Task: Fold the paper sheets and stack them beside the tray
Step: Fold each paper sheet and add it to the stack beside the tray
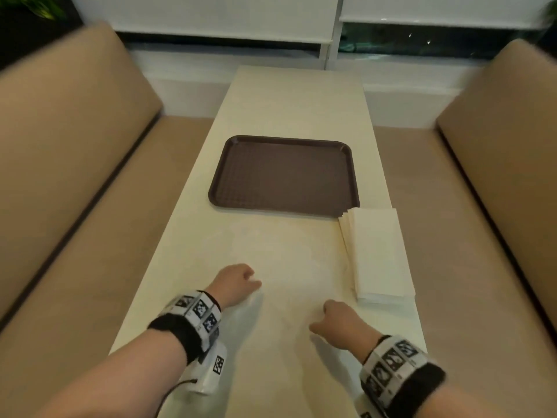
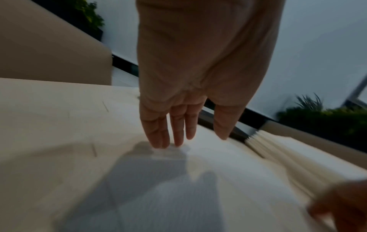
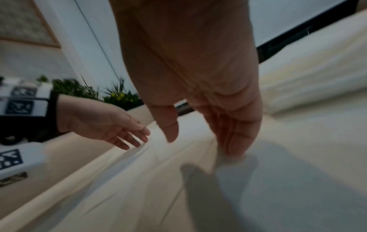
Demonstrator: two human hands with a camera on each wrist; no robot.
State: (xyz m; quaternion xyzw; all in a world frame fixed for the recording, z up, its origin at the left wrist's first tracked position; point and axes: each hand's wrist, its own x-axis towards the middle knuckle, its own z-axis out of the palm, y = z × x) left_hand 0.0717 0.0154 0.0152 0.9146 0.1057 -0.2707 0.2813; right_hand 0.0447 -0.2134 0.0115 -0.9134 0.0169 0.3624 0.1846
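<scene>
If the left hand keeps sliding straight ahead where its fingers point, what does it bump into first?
Probably the brown tray. The left hand points up the table along a flat paper sheet; nothing else shows between, though depth is unclear.

Brown tray (image 1: 284, 175) beside folded paper stack (image 1: 378, 254) on table (image 1: 289, 104)

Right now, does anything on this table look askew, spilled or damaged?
Only slightly: the stack of folded sheets right of the tray is fanned at its left edge, layers stepped rather than flush. No spill or damage shows. Both the left hand and right hand touch a flat sheet with straight fingers.
</scene>
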